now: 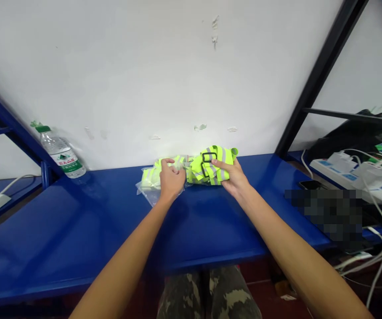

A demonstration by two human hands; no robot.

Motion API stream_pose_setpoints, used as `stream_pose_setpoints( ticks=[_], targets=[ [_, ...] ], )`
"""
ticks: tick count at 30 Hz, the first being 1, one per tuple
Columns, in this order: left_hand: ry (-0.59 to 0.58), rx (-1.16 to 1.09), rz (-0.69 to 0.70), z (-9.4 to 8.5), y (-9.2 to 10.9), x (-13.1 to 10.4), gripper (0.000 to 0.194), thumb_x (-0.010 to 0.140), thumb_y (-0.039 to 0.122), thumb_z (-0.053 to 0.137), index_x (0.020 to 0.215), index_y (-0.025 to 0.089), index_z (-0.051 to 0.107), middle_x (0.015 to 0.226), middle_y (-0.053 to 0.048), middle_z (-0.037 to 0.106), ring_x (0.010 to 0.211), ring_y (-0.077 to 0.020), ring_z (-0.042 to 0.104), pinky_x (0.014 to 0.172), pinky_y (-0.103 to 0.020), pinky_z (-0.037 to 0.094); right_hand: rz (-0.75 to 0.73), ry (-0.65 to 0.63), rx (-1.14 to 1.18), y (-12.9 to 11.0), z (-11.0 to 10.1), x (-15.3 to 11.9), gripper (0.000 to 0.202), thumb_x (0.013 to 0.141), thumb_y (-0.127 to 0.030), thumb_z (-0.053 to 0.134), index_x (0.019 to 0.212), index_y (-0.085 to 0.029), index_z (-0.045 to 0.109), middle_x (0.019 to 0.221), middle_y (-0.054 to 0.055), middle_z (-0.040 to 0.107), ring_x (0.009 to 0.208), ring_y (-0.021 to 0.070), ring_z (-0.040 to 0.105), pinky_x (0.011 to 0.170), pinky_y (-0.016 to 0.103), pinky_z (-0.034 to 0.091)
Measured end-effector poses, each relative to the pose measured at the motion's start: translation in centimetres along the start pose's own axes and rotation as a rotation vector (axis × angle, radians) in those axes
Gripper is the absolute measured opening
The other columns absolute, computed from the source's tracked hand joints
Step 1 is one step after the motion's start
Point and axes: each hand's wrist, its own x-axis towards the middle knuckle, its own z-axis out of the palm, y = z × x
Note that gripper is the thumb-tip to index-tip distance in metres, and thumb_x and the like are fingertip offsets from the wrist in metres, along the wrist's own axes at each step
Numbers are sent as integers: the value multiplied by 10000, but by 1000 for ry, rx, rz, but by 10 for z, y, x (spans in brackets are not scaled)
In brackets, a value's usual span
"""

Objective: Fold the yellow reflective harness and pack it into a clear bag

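A bundle of neon yellow straps (226,155) with grey reflective stripes and black buckles lies near the wall, on the blue table (111,239). My right hand (232,176) grips its right end, the thumb on top beside a buckle. To the left is another yellow striped bundle in a clear plastic bag (151,179). My left hand (171,177) is closed at the right part of this bag, fingers curled; the fingertips are partly hidden, but they pinch the bag.
A water bottle (63,155) with a green cap stands at the back left. White power strips (347,177), cables, a phone (310,184) and a dark, partly pixelated item (333,215) are on the right. Metal frame posts flank the table.
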Motion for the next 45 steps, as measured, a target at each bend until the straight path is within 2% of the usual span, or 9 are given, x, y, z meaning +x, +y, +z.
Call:
stream_pose_setpoints(
  ticks=[4,7,10,17,24,30,35,39,45],
  targets=[
    [-178,-203,153,8,5,-20,472,738,155,582,1161,246,395,628,94,436,548,-110,453,577,-234,358,91,-105,87,1,-8,-4,460,586,-169,845,981,-234,619,952,10,747,948,235,711,894,402,584],
    [-265,-366,105,15,4,-24,524,719,208,660,1190,229,432,735,59,518,659,-112,538,653,-238,432,107,-178,83,-1,-10,-11,469,593,-178,839,1002,-245,619,945,3,750,965,248,711,906,417,581],
    [-332,-461,7,20,1,-23,388,660,217,720,1014,181,565,722,28,560,715,-128,575,705,-257,464,94,-184,59,-3,-13,-15,494,573,-202,854,1004,-247,618,943,10,751,972,265,710,909,435,580],
    [-431,-646,-332,15,1,-26,324,597,132,669,917,153,623,804,-16,627,549,-72,492,489,-216,352,32,78,-137,10,-23,-5,559,509,-196,897,980,-247,602,1021,38,737,965,275,706,854,458,599],
    [-591,-936,-514,2,5,-21,233,643,195,726,830,155,592,676,25,523,606,-81,504,540,-209,402,-93,212,-211,18,-29,0,699,438,-173,908,1028,-256,542,1069,38,702,982,261,691,832,425,605],
    [-629,-849,-423,9,4,-27,376,636,281,835,756,177,495,620,58,480,531,-56,456,493,-190,354,-305,186,-362,34,-23,-7,890,437,-196,897,1225,-251,488,1189,40,646,1047,215,651,916,378,557],
    [-623,-900,-394,9,7,-26,390,690,399,802,740,181,483,581,60,457,487,-52,423,448,-194,297,-50,3,-235,34,-10,-18,615,500,-244,899,1050,-186,631,1089,82,714,948,253,693,852,392,579],
    [-553,-836,-412,9,8,-25,446,708,503,766,694,188,450,550,65,427,451,-46,381,430,-197,266,46,-52,-216,29,-7,-23,546,507,-232,902,1000,-177,674,1027,82,742,889,260,709,823,401,584],
    [-440,-818,-370,11,4,-23,347,643,305,783,672,187,459,539,76,421,471,-50,377,480,-202,282,19,-74,-325,35,-11,-23,556,466,-234,909,975,-183,690,995,77,751,879,263,714,829,418,577]
  ],
)
